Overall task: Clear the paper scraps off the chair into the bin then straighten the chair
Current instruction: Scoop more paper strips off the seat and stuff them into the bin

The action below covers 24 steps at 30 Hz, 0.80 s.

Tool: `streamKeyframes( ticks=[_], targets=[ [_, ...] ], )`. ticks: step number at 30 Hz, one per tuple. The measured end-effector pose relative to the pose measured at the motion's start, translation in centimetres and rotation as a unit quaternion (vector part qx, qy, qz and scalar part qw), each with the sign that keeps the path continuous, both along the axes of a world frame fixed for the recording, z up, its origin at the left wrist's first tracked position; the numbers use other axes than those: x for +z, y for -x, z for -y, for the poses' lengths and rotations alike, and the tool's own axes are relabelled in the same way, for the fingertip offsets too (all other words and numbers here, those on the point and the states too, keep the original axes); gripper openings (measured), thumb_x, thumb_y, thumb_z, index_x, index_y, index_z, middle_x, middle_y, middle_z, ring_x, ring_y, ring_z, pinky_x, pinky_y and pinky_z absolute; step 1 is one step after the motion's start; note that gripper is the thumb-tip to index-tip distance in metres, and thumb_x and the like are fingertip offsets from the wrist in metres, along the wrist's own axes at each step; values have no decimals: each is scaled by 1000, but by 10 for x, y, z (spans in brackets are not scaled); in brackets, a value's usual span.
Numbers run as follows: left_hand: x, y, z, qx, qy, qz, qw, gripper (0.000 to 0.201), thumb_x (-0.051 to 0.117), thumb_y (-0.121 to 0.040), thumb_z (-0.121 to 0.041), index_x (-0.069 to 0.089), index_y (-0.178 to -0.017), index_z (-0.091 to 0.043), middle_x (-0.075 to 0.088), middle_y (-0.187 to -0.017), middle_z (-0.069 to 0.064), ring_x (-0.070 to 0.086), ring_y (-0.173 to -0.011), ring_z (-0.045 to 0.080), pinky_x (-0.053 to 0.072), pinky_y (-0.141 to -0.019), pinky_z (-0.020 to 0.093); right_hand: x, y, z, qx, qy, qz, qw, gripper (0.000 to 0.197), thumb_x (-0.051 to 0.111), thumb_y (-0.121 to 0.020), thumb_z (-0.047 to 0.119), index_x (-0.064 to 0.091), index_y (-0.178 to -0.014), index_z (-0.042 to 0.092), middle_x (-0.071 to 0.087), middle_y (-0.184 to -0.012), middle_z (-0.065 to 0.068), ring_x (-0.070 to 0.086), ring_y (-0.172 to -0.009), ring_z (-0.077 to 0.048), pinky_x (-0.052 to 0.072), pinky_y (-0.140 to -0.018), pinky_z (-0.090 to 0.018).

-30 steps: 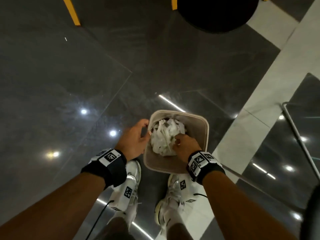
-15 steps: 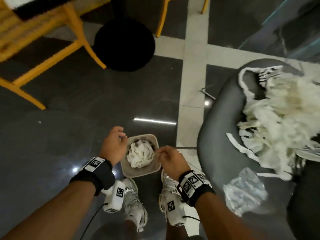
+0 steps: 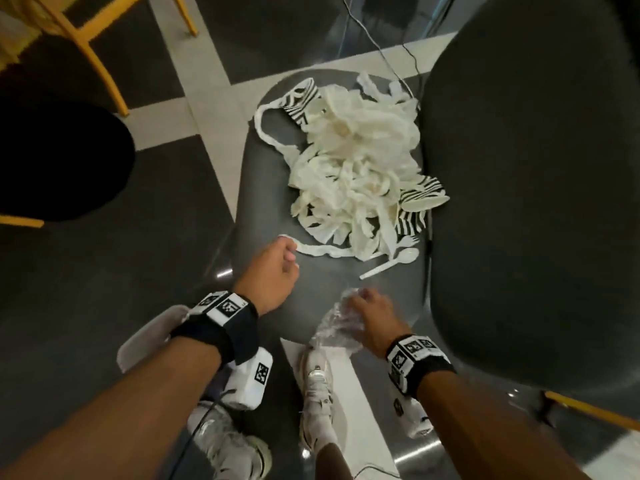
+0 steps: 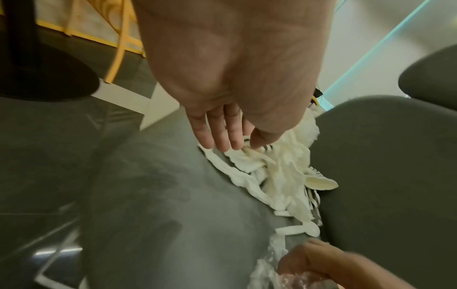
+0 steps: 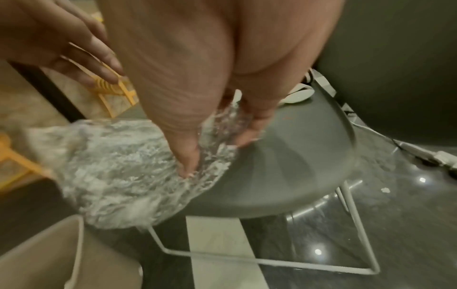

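A heap of white paper scraps (image 3: 356, 168) with striped pieces and plastic spoons lies on the grey chair seat (image 3: 263, 202), against the dark backrest (image 3: 536, 168). My left hand (image 3: 291, 252) hovers at the heap's near edge with straight fingers (image 4: 222, 135), holding nothing. At the seat's front edge my right hand (image 3: 360, 299) grips a crumpled clear plastic bag (image 5: 123, 166) between thumb and fingers (image 5: 247, 135). The beige bin (image 3: 149, 337) stands on the floor at lower left, half hidden by my left wrist; its rim (image 5: 79, 244) shows just below the plastic.
A black round table base (image 3: 52, 161) and yellow chair legs (image 3: 100, 53) stand to the left on the dark tiled floor. A thin cable (image 3: 381, 39) runs behind the chair. The chair's white wire leg frame (image 5: 272, 260) sits beside my shoes (image 3: 318, 386).
Both hands have left the bin and come up to the chair seat. The right hand has taken hold of the clear plastic. The head view swung from bin to chair.
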<state>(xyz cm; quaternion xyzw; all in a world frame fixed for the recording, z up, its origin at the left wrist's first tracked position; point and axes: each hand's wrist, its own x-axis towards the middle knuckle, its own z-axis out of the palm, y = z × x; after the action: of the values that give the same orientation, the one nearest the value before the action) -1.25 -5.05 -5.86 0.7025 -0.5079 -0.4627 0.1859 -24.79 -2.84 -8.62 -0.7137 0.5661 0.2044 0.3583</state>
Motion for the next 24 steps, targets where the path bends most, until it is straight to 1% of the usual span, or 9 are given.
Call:
streamKeyframes(
  ticks=[1, 3, 5, 9, 11, 14, 18, 21, 24],
  targets=[
    [-4, 17, 9, -18, -2, -1, 1000, 29, 58, -93, -11, 58, -121, -17, 62, -109, 2, 62, -93, 18, 50, -83, 22, -4, 8, 7, -5, 8, 11, 1000, 35, 68, -87, 26, 62, -122, 25, 60, -124, -7, 59, -114, -30, 50, -98, -37],
    [-9, 49, 29, -50, 23, 18, 998, 36, 61, -90, -11, 56, -124, -18, 60, -114, 1, 61, -100, 19, 52, -91, 31, -7, 26, 24, -70, 42, 57, 995, 33, 56, -86, 19, 61, -118, 27, 66, -116, -5, 66, -105, -28, 54, -91, -39],
    [-8, 65, 45, -74, 60, 44, 994, 45, 63, -86, -10, 53, -130, -15, 57, -121, 3, 58, -109, 22, 51, -98, 39, -5, 37, 44, -135, 103, 101, 980, 45, 53, -81, 16, 52, -124, 32, 58, -125, -4, 65, -102, -27, 54, -92, -42],
    [-1, 101, 77, -139, 119, 117, 976, 66, 66, -82, -17, 43, -144, -16, 47, -137, 8, 46, -127, 28, 40, -110, 42, -13, 59, 96, -84, 111, 31, 990, 83, 63, -78, -2, 31, -149, 26, 22, -159, -1, 49, -128, -36, 46, -107, -47],
    [-1, 112, 87, -174, 137, 171, 960, 77, 69, -79, -24, 38, -149, -23, 39, -144, 7, 39, -132, 29, 33, -113, 43, -23, 59, 109, -40, 82, -3, 996, 87, 67, -80, 6, 24, -153, 27, 23, -159, -3, 43, -133, -39, 43, -109, -49],
    [-5, 120, 99, -186, 169, 270, 929, 90, 75, -71, -41, 34, -151, -32, 30, -155, 6, 30, -140, 30, 24, -114, 47, -30, 55, 115, 10, 103, -37, 994, 74, 79, -76, 18, 42, -140, 19, 45, -139, -9, 49, -122, -35, 47, -100, -47],
    [-15, 121, 110, -137, 192, 347, 907, 102, 77, -60, -57, 35, -150, -34, 27, -157, 8, 22, -142, 33, 17, -116, 53, -30, 51, 116, 95, 156, -63, 981, 33, 65, -86, 14, 61, -119, 17, 58, -120, -7, 49, -114, -29, 41, -98, -43],
    [-24, 115, 119, -75, 129, 361, 921, 106, 75, -58, -62, 30, -151, -36, 18, -159, 7, 17, -147, 36, 15, -117, 59, -23, 41, 107, 84, 149, -38, 985, 29, 55, -90, 29, 59, -117, 20, 54, -118, -6, 45, -111, -28, 37, -96, -45],
    [-35, 101, 118, -22, 40, 282, 958, 86, 75, -72, -44, 36, -148, -34, 27, -156, 8, 29, -142, 38, 28, -116, 56, -9, 30, 102, 15, 131, 16, 991, 34, 42, -91, 38, 56, -113, 18, 55, -115, -7, 51, -108, -29, 41, -96, -49]
  ],
)
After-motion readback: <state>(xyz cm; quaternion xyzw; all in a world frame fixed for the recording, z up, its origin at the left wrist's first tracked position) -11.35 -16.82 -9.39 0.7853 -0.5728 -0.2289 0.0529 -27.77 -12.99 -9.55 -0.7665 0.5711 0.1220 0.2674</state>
